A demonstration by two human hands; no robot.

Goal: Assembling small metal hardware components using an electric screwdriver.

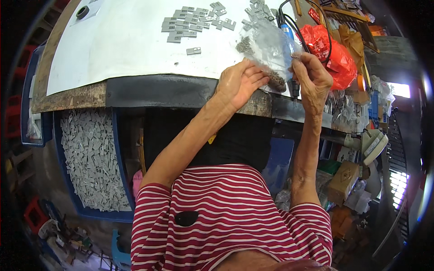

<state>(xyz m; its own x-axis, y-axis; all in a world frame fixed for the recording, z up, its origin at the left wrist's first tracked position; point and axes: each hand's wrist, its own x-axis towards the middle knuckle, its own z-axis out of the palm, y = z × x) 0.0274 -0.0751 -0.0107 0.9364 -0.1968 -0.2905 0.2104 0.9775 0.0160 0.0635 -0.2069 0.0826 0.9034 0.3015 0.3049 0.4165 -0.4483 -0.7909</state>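
A clear plastic bag (pixel 270 43) lies across the front right of the white-covered bench top. My right hand (pixel 313 77) pinches its right edge between thumb and fingers. Small brownish metal pieces, too small to name, are gathered at the bag's near end (pixel 276 81). My left hand (pixel 242 82) is beside that end, palm turned toward it, fingers stretched and slightly curved; the fingertips reach the bag. A small heap of similar pieces (pixel 244 46) shows to the left of the bag. Under my right hand, a blue and black corded tool (pixel 294 88) is partly hidden.
Several grey rectangular parts (pixel 185 22) lie on the white sheet (pixel 117 40), with one single part (pixel 194 51) nearer me. A black tape roll (pixel 82 12) is far left. A red plastic bag (pixel 327 49) stands right. Below the bench, a blue crate (pixel 86 212) holds many grey parts.
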